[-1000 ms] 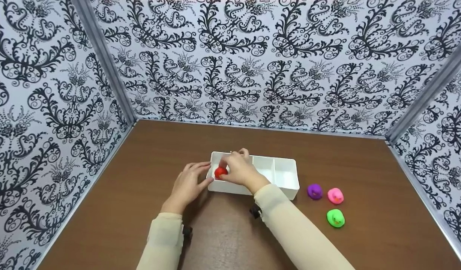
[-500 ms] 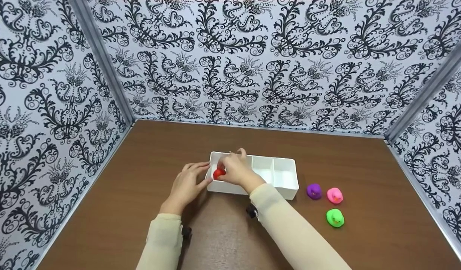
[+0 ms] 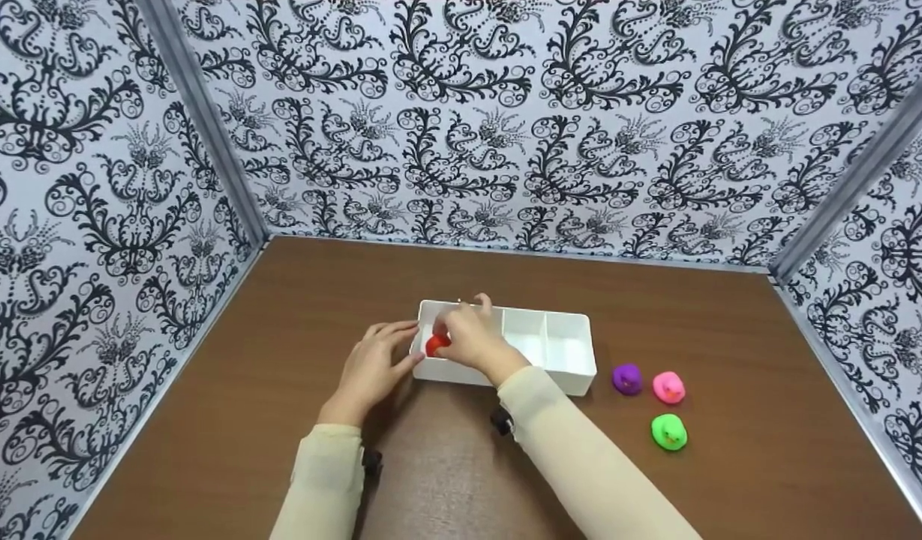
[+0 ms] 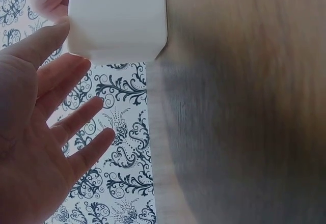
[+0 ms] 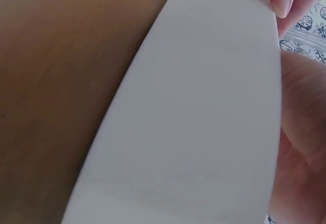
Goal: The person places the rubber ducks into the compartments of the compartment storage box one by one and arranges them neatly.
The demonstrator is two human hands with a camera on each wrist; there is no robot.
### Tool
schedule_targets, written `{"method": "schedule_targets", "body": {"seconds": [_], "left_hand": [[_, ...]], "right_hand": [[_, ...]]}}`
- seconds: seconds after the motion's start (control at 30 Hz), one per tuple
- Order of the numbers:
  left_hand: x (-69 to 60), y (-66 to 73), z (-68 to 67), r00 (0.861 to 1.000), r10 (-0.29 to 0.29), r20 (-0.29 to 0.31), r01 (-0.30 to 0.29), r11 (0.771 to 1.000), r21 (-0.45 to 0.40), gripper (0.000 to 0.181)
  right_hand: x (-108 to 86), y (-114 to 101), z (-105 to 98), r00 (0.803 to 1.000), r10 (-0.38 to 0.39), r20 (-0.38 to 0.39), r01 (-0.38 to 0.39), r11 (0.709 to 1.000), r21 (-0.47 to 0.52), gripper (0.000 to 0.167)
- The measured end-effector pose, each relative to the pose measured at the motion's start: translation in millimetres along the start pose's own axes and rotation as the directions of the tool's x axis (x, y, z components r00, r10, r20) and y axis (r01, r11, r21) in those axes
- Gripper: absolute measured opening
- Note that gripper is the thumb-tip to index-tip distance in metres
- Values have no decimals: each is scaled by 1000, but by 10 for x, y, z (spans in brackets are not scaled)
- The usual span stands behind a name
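Head view. One white divided tray [image 3: 461, 370], centre of frame, on a brown tabletop [image 3: 340, 285]. One red toy [image 3: 436, 344], partly hidden, inside the tray's left end. One right hand [image 3: 472, 339], reaching over the near wall, thumb and fingers pinching the red toy. One left hand [image 3: 370, 367], fingers spaced apart, touching the tray's left end. Two cream sleeves [image 3: 588, 457], lower edge of frame. Three toy ducks, right of the tray: purple duck [image 3: 627, 379] nearest it, pink duck [image 3: 668, 388] just beside, green duck [image 3: 669, 432] below those. Patterned wall panels [image 3: 468, 150] behind.

Left wrist view. Tray end, top of frame; left hand along the left side, fingers spread wide, thumb against the tray.

Right wrist view. Tray wall, large, mid-frame. A thumb at its upper-right corner. Right hand at the right edge, partly behind the wall; from here I cannot tell its grip.
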State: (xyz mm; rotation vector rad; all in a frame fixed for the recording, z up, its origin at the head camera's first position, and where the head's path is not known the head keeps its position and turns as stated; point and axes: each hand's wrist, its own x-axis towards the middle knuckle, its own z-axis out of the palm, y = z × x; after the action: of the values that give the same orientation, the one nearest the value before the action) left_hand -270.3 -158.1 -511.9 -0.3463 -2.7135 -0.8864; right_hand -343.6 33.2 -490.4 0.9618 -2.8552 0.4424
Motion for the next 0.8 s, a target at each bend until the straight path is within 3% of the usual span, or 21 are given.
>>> {"method": "schedule_targets", "body": {"seconds": [0.2,0.43,0.6,0.8], "left_hand": [[3,-1,-5,1000,10,8,-10,1000,1,48],[28,0,20,999,42,-4,-41,999,23,47],[39,-23,42,998,54,-21,-54,999,5,46],[11,-73,64,998,34,-46,-36,998,-55,44]], "right_hand": [[-92,67,19,990,-29,-135,34,999,39,22],[-279,110,-80,948,-63,-313,98,990,97,16],[-404,129,-161,927,-90,-363,137,985,106,15],[-583,153,-176,918,-103,-384,161,979,122,11]]}}
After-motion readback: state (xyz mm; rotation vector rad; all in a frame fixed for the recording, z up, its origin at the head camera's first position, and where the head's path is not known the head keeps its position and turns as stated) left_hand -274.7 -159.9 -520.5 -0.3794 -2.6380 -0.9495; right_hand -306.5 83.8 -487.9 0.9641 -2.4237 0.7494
